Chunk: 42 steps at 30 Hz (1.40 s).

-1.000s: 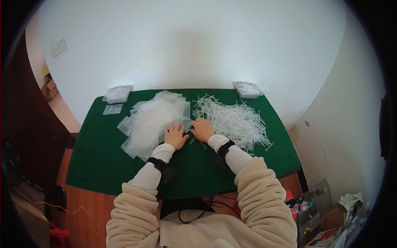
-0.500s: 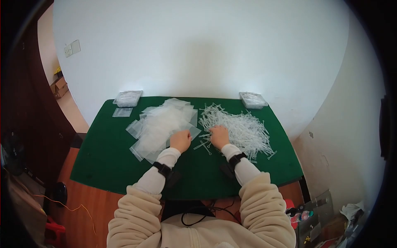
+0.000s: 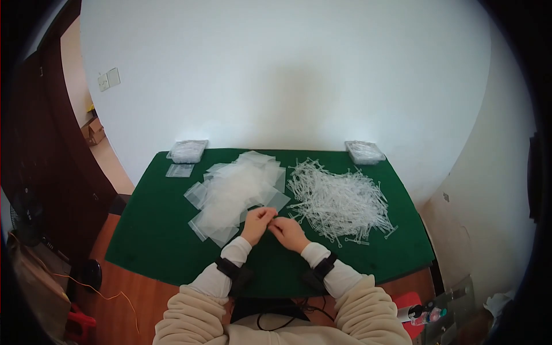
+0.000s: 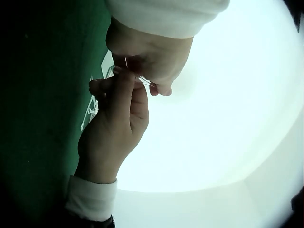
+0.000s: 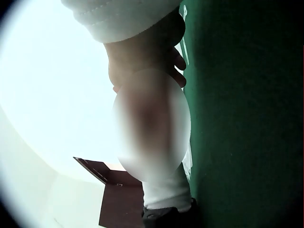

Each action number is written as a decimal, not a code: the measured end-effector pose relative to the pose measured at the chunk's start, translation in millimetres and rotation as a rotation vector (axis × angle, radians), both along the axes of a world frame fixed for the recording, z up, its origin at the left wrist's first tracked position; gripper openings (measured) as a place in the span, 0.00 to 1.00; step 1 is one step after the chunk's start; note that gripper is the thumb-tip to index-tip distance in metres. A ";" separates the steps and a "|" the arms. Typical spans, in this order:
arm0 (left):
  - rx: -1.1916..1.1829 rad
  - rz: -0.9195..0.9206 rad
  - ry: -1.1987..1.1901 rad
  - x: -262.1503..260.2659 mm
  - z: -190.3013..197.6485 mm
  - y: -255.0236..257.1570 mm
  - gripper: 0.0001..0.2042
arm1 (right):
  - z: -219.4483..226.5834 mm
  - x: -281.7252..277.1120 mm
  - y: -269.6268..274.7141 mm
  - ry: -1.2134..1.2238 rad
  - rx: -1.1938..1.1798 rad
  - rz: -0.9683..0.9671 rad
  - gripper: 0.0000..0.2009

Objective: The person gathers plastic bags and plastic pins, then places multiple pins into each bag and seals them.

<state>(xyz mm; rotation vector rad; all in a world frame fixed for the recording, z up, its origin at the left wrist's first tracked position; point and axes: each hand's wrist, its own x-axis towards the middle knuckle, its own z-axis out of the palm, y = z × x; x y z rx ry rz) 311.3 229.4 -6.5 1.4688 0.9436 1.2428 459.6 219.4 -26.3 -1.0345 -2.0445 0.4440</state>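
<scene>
My left hand (image 3: 257, 225) and right hand (image 3: 289, 234) meet over the front of the green table, fingers curled and fingertips together. Seen in the left wrist view, a few thin clear plastic sticks (image 4: 145, 81) run between the fingers of the left hand (image 4: 152, 57) and the pinching thumb and fingers of the right hand (image 4: 114, 116). Parts of the sticks are hidden in the hands. A pale blurred patch covers the meeting fingers in the right wrist view. Left of the hands spreads a pile of clear zip bags (image 3: 233, 187); to the right lies a heap of looped-end clear plastic sticks (image 3: 342, 201).
A clear box of packed pieces (image 3: 188, 150) stands at the back left, with a flat zip bag (image 3: 180, 170) before it. Another clear box (image 3: 365, 152) sits at the back right. The white wall (image 3: 276, 103) rises behind the green table (image 3: 149, 230).
The left hand lay spread on the bags, then curled at their edge. The right hand reached to the stick heap. Both have drawn back toward the body and come together with sticks between them.
</scene>
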 end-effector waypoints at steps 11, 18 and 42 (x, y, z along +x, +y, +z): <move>-0.199 0.089 -0.493 8.0 -18.7 5.6 0.12 | 5.6 16.8 -0.7 -0.172 0.161 -0.082 0.06; -0.267 0.263 -0.473 -1.9 -9.9 13.2 0.12 | 3.0 29.6 14.9 -0.481 0.247 -0.149 0.07; -0.484 -0.102 -0.415 -4.3 -5.6 5.7 0.12 | 28.4 20.5 2.2 0.196 0.235 -0.111 0.04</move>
